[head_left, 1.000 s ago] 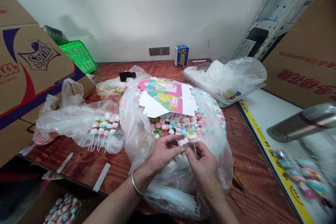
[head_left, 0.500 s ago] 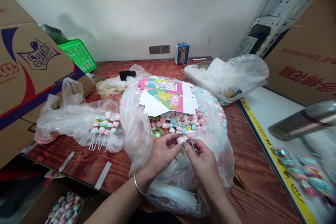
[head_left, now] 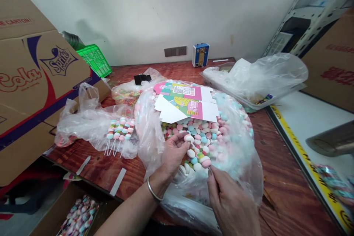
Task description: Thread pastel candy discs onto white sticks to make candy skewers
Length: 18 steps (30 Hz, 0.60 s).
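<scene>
Over a big plastic bag (head_left: 151, 140) of candy, my left hand (head_left: 174, 156) pinches a white marshmallow (head_left: 188, 138) between thumb and fingers. My right hand (head_left: 231, 197) grips the lower end of a candy skewer (head_left: 205, 161), its stick mostly hidden by the fingers. Pink and white marshmallow pieces and green and red gummy pieces show on it. Below and around both hands lie loose pink, blue and white marshmallows (head_left: 203, 132). A printed card (head_left: 188, 101) rests on the candy just beyond the hands.
Finished-looking candy skewers (head_left: 120, 129) lie on plastic at the left. Beside them stands a Cola and Sprite carton (head_left: 35, 70). A lidless plastic tub (head_left: 249, 99) with bags sits at the back right, a steel flask (head_left: 329, 140) on the far right. Wrapped candy fills a low box (head_left: 79, 215).
My hands have moved apart: the right has drawn down and right with the skewer, while the left now holds a white marshmallow. The view has shifted slightly left.
</scene>
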Available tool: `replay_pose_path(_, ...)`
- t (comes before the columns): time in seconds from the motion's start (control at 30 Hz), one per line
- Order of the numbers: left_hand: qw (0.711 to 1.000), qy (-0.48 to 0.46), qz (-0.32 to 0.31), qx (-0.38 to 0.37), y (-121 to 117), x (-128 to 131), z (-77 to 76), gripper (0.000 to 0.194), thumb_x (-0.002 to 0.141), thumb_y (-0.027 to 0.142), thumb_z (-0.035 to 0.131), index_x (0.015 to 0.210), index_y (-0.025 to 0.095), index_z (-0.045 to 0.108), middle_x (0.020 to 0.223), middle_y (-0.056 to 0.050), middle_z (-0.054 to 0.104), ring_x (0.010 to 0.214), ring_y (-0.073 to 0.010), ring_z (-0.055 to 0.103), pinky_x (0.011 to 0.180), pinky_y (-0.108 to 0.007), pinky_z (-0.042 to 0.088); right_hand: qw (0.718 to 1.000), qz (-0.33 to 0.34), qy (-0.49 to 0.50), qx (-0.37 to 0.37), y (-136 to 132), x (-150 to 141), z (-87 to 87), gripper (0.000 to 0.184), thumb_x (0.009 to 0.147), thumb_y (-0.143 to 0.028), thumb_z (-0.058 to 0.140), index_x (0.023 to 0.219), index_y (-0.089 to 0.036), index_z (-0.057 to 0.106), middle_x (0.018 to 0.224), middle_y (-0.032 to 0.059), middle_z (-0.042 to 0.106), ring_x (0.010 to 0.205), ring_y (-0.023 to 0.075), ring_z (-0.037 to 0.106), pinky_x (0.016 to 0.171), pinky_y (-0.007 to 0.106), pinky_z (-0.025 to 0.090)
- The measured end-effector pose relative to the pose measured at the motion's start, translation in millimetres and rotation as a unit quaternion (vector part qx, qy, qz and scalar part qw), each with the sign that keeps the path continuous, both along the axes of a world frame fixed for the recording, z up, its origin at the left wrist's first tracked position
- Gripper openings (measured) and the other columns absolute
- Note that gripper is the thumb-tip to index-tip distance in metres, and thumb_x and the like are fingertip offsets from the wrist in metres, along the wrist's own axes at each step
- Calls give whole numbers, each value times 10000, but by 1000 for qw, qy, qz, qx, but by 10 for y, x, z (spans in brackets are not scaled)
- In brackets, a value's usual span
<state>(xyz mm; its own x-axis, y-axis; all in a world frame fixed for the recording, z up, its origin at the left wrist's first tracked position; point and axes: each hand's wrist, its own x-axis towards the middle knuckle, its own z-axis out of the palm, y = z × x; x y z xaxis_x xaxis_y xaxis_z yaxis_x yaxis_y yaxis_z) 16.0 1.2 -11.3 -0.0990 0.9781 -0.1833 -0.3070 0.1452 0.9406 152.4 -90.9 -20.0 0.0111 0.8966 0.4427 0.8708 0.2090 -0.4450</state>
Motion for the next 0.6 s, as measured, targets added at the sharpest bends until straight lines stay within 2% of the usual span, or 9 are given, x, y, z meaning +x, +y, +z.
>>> replay_pose_path(0.3,995,67,-51,46,-60,-21,-44,325,732,240,726,1044,151,705,971,-80,743,848,-155,675,743,-243,538,1000,-14,-20,-15,1,-28,1,407,982,-344,297,996,-187,672,813,60,740,610,175,671,485,262,385)
replay_pose_path(0.47,993,91,-63,44,-91,1,-9,310,734,246,717,1033,164,722,942,-70,752,802,-167,686,716,-268,555,999,-18,-27,-7,28,-66,16,412,989,-331,284,949,-185,667,771,54,730,585,167,670,496,252,380)
replay_pose_path(0.6,989,108,-62,73,-114,24,-25,288,759,216,687,1043,184,720,1011,-65,746,902,-170,689,819,-289,549,999,-17,-35,0,49,-101,34,397,987,-315,285,872,-200,646,715,35,710,550,159,652,479,250,344)
